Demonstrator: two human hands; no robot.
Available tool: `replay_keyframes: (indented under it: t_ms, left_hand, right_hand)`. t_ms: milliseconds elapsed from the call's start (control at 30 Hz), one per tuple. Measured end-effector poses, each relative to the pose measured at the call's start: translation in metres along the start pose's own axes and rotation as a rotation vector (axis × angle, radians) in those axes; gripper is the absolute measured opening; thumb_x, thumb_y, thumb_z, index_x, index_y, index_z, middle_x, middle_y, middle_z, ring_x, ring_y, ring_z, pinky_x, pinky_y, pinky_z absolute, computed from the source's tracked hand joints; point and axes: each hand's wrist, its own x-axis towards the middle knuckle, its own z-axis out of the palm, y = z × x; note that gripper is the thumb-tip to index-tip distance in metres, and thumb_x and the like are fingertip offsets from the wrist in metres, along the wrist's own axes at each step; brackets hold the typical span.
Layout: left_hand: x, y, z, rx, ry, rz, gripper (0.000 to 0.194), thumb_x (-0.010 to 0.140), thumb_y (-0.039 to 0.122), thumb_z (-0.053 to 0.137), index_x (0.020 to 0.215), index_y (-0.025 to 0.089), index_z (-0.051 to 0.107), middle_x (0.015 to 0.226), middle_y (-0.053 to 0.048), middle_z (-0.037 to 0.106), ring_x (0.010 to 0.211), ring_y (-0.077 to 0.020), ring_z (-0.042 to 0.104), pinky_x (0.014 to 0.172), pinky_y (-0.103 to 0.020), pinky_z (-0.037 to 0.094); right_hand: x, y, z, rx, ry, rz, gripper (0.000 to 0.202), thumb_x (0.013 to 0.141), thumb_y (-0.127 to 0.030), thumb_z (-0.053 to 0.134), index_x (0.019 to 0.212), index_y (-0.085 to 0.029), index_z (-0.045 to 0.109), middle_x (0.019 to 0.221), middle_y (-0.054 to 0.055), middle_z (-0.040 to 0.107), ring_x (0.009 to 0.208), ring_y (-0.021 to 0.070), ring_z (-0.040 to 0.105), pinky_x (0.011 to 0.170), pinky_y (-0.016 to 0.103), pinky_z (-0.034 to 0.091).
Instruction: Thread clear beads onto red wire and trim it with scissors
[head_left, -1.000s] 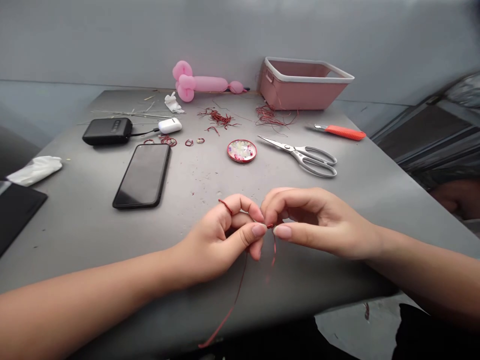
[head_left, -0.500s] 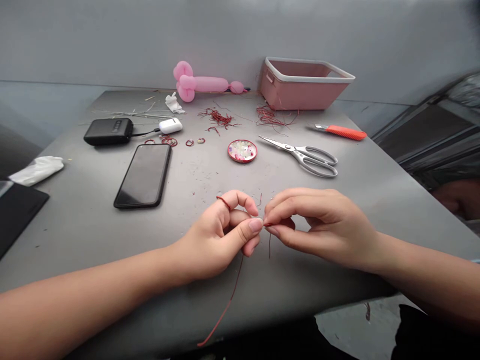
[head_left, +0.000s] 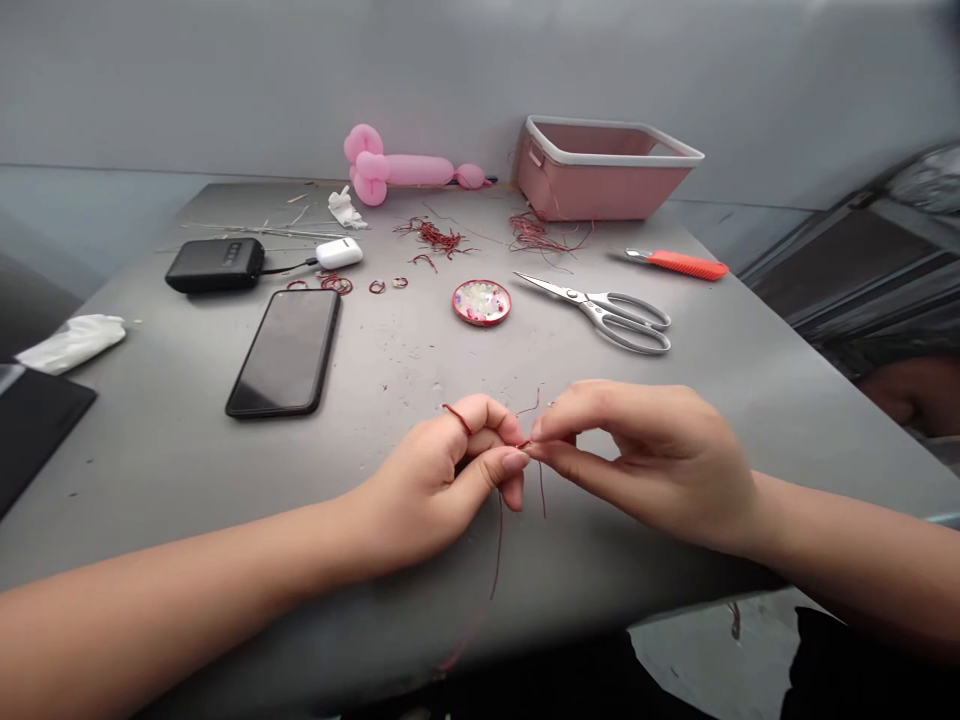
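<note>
Low over the table's near part, my left hand point(head_left: 465, 475) pinches a thin dark-red cord point(head_left: 498, 545) between thumb and fingers. One stretch of cord wraps round its index finger, and a long tail hangs down past the table edge. My right hand point(head_left: 645, 450) meets it fingertip to fingertip, pinching the same cord. Short cord ends stick out above and below the fingertips. What lies right between the fingertips is mostly hidden. Just beyond the hands sits a round red-rimmed dish point(head_left: 481, 303) of small pale and pink beads.
Scissors point(head_left: 600, 308) and an orange-handled cutter point(head_left: 684, 264) lie at the right. A phone point(head_left: 285, 350), black power bank point(head_left: 215, 265) and white case point(head_left: 339, 253) are left. Behind are cord scraps point(head_left: 435, 238), a pink balloon point(head_left: 416, 170) and a pink basket point(head_left: 600, 185).
The hanging cord tail has swung to the right and its lower end is blurred. My right fingertips have shifted slightly, and a cord end above them shows more. The view has moved slightly.
</note>
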Motion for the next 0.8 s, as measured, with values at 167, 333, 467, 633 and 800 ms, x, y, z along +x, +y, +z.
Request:
replay_keyframes:
  t_ms: [167, 333, 467, 633, 800]
  left_hand:
    - [0.001, -0.001, -0.001, -0.018, 0.020, 0.007, 0.008, 0.098, 0.025, 0.043, 0.093, 0.019, 0.045, 0.069, 0.003, 0.058, 0.066, -0.0119, 0.049, 0.069, -0.028, 0.038]
    - [0.000, 0.001, -0.001, -0.111, -0.016, -0.019, 0.010, 0.098, 0.028, 0.043, 0.093, 0.020, 0.043, 0.063, 0.006, 0.054, 0.057, -0.0108, 0.041, 0.060, -0.026, 0.034]
    - [0.000, 0.001, 0.000, -0.108, -0.010, -0.038, 0.009, 0.098, 0.027, 0.043, 0.092, 0.020, 0.043, 0.061, 0.006, 0.051, 0.055, -0.0104, 0.039, 0.058, -0.026, 0.033]
    - [0.000, 0.000, 0.002, -0.070, 0.009, -0.015, 0.009, 0.097, 0.025, 0.044, 0.090, 0.020, 0.043, 0.062, 0.006, 0.051, 0.057, -0.0107, 0.040, 0.057, -0.026, 0.032]
    - [0.000, -0.001, 0.004, -0.062, 0.014, -0.031, 0.013, 0.096, 0.027, 0.048, 0.086, 0.020, 0.043, 0.061, 0.007, 0.050, 0.056, -0.0101, 0.040, 0.056, -0.025, 0.032]
  right_hand:
    - [0.006, 0.005, -0.003, 0.336, -0.118, 0.336, 0.015, 0.084, -0.028, 0.071, 0.097, -0.020, 0.069, 0.089, 0.003, 0.073, 0.081, 0.0145, 0.070, 0.073, 0.026, 0.059]
    - [0.013, 0.006, -0.007, 0.473, -0.224, 0.488, 0.018, 0.080, -0.033, 0.072, 0.086, -0.017, 0.067, 0.085, 0.004, 0.071, 0.078, 0.0152, 0.068, 0.067, 0.027, 0.057]
    - [0.009, 0.001, -0.001, 0.265, -0.088, 0.341, 0.005, 0.082, -0.023, 0.066, 0.082, -0.018, 0.065, 0.077, 0.001, 0.067, 0.070, 0.0121, 0.065, 0.063, 0.025, 0.054]
    - [0.000, -0.004, 0.009, -0.017, 0.008, 0.118, 0.009, 0.083, -0.013, 0.057, 0.079, -0.020, 0.058, 0.070, -0.002, 0.061, 0.061, 0.0089, 0.059, 0.057, 0.021, 0.049]
    - [-0.001, -0.001, 0.016, -0.214, 0.068, 0.018, 0.013, 0.082, -0.008, 0.053, 0.076, -0.020, 0.051, 0.061, -0.005, 0.053, 0.052, 0.0064, 0.046, 0.049, 0.018, 0.040]
